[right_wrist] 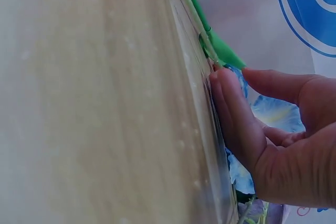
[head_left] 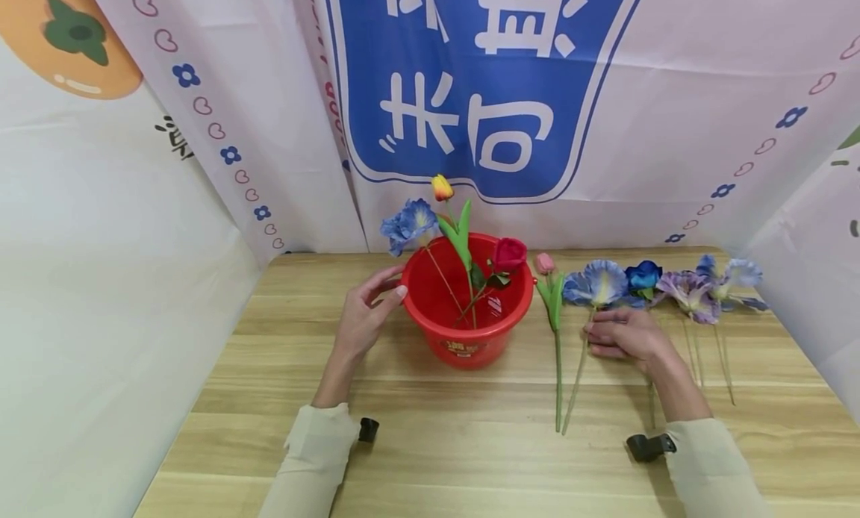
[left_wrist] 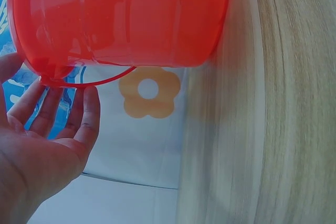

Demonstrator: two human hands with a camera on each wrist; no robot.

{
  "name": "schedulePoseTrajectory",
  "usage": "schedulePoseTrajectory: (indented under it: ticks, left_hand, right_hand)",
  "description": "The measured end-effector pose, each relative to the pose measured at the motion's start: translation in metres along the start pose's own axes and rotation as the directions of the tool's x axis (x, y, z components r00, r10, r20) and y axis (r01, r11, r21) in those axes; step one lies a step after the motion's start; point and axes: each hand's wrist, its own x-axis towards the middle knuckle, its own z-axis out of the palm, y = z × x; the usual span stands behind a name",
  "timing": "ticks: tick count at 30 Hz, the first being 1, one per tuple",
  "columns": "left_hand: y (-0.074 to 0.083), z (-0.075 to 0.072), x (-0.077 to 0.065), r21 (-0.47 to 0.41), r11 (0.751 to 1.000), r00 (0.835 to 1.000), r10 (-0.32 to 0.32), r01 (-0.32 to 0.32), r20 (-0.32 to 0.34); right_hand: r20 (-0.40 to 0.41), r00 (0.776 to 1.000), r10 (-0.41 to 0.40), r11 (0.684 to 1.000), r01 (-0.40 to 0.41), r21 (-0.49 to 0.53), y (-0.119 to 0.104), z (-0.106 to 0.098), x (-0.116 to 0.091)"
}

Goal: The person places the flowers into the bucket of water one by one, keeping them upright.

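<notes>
My left hand (head_left: 366,309) is at the left of the red bucket (head_left: 470,350), its thumb and fingertips touching the outer rim beside the handle (left_wrist: 113,78). Standing in the bucket are a blue flower (head_left: 411,225), a yellow-red tulip (head_left: 441,188) and a red rose (head_left: 508,255). My right hand (head_left: 625,334) has its fingertips at the stem of a blue ruffled flower (head_left: 603,281), just below the bloom, and appears to pinch it. That flower lies on the table. A pink tulip (head_left: 545,263) with green leaves lies between it and the bucket.
To the right lie a dark blue rose (head_left: 643,277), a purple flower (head_left: 692,292) and a pale blue flower (head_left: 739,273), stems toward me. The wooden table (head_left: 470,458) backs onto a printed cloth (head_left: 295,130), with more cloth at both sides.
</notes>
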Motion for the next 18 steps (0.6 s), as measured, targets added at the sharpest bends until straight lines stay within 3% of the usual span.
schedulePoseTrajectory:
  ticks: [11, 18]
  left_hand:
    - [-0.001, 0.0, 0.0, 0.001, 1.0, 1.0, 0.009, -0.009, 0.005]
    - [-0.001, 0.0, 0.001, 0.008, 1.0, 1.0, 0.017, -0.017, 0.007]
  right_hand:
    - [-0.067, 0.997, -0.031, 0.997, 0.036, 0.072, -0.012, 0.001, -0.007]
    - [-0.137, 0.978, -0.159, 0.986, 0.165, 0.032, -0.03, 0.005, -0.021]
